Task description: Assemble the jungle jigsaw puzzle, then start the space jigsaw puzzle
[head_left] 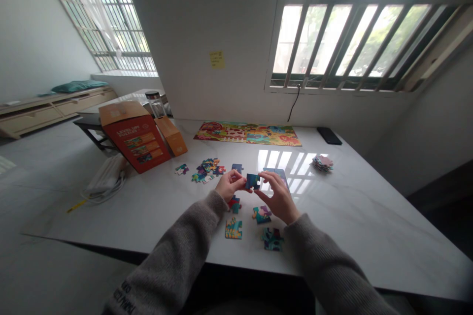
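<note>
A dark blue puzzle piece point(253, 181) is held up above the white table between my two hands. My left hand point(231, 184) pinches its left edge, and the fingertips of my right hand point(276, 196) grip its right side. Just behind lie a blue piece point(237, 168) and a larger blue section point(278, 175), partly hidden by my right hand. Nearer to me are a red and teal piece point(235, 204), a pink and teal piece point(262, 214), an orange and teal piece point(234, 229) and a dark green piece point(272, 239).
A heap of loose pieces point(207, 170) lies left of my hands, and a stack of pieces point(322, 163) to the right. Farther back are an assembled puzzle point(247, 133), a black phone point(328, 136), an open red box point(138, 138) and a white power strip point(107, 173).
</note>
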The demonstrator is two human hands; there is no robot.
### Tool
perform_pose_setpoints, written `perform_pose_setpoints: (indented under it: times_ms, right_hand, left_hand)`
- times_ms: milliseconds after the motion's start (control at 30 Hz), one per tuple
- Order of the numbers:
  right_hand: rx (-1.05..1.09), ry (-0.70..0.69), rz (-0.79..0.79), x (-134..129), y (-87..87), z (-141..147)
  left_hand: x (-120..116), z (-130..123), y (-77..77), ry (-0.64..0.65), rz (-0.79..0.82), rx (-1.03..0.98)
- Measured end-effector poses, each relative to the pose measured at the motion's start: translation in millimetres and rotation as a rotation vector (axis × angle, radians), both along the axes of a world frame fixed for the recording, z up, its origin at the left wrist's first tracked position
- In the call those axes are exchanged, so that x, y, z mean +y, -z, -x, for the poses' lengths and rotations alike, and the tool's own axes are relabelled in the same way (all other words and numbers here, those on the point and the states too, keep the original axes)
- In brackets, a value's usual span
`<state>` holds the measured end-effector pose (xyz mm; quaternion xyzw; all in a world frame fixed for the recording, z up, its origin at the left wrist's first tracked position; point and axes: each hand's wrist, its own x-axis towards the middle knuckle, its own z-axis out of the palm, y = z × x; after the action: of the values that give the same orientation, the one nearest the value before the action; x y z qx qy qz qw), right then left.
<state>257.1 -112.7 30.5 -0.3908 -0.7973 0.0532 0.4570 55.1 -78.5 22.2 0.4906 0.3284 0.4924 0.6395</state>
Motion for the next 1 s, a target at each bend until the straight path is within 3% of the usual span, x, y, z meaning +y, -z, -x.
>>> perform_pose_setpoints:
  times_ms: [100,333,533,633,767,1000]
  right_hand:
    - [0.011,0.022,0.028,0,0.3,-1]
    - [0.009,0.025,0.018,1,-1.7,-4]
    - [-0.051,0.105,0.016,7,4.8,-8]
    - [-0.061,0.132,0.007,9,5.4,-10]
    - [-0.021,0.097,0.02,5,1.3,-9]
    - [-0.002,0.026,0.024,-2,-0.5,-1]
  left_hand:
    - [2,1,-2.7,-0.057,0.019,-0.036]
    - [15,29,-14.0,-0.47,-0.038,-0.179]
    - [18,35,-9.2,-0.513,-0.086,-0.103]
    - [15,30,-7.9,-0.487,-0.16,0.04]
    - [6,19,-7.5,-0.308,-0.237,0.237]
    - [-2,7,-1.0,-0.064,-0.266,0.267]
